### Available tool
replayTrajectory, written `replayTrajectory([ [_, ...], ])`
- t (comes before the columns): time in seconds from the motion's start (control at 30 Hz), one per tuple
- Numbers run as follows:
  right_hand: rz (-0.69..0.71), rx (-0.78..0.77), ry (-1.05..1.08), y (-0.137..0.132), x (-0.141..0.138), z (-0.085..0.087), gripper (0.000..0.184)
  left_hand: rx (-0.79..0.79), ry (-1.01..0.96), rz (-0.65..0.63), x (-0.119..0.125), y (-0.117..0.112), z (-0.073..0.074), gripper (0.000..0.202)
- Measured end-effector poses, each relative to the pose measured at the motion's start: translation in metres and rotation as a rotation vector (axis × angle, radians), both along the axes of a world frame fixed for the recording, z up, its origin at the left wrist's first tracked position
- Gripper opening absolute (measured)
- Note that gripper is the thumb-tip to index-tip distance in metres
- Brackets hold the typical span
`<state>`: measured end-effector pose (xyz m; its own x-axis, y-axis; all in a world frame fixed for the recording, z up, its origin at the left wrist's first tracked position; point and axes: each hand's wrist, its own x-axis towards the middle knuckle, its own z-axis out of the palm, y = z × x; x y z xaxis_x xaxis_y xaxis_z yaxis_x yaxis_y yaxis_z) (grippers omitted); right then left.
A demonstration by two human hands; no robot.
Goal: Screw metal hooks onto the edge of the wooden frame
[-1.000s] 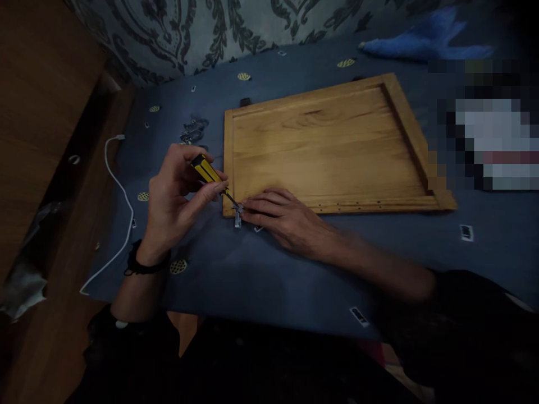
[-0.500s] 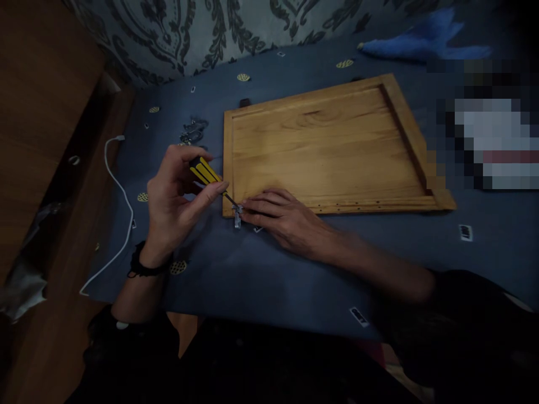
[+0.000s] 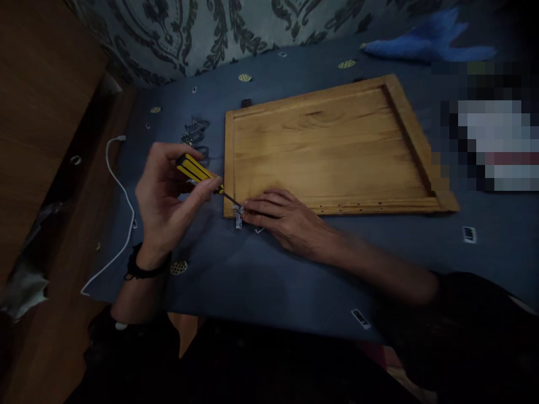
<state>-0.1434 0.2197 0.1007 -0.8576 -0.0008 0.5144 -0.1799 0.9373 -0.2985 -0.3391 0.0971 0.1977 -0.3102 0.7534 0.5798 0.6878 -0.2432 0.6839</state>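
Note:
A framed wooden panel (image 3: 328, 146) lies flat on a dark blue cloth (image 3: 261, 269). My left hand (image 3: 166, 196) is closed round a yellow and black screwdriver (image 3: 196, 170), whose thin shaft points down right to the panel's near left corner. A small metal fitting (image 3: 238, 216) sits at that corner, hanging over the edge. My right hand (image 3: 286, 216) rests on the corner, its fingertips pinching or pressing the fitting in place. A dark band circles my left wrist.
A white cable (image 3: 120, 193) snakes along the cloth's left edge. Several metal parts (image 3: 194, 132) lie beyond my left hand. A blue fabric item (image 3: 425, 42) is at the far right, a brown wooden surface (image 3: 37, 112) on the left, patterned wallpaper behind.
My left hand has shifted left and slightly up, pulling the screwdriver's handle back and lowering its angle; the tip stays at the fitting. My right hand has not moved.

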Motion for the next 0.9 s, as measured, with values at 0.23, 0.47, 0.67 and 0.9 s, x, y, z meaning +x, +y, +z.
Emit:
replayTrajectory([
  [0.23, -0.009, -0.008, 0.010, -0.001, 0.000, -0.001, 0.037, 0.016, 0.011, 0.008, 0.000, -0.005, 0.006, 0.023],
  [0.47, -0.013, -0.008, -0.025, -0.001, 0.001, 0.002, 0.039, -0.055, 0.052, -0.003, -0.005, -0.004, -0.006, 0.030],
  [0.67, -0.014, -0.016, -0.047, -0.001, 0.000, 0.002, 0.042, -0.077, 0.018, -0.040, -0.005, -0.002, -0.009, 0.032],
  [0.9, -0.019, -0.009, 0.000, -0.001, 0.000, 0.002, 0.039, -0.082, -0.022, -0.095, -0.004, -0.002, -0.007, 0.031],
])
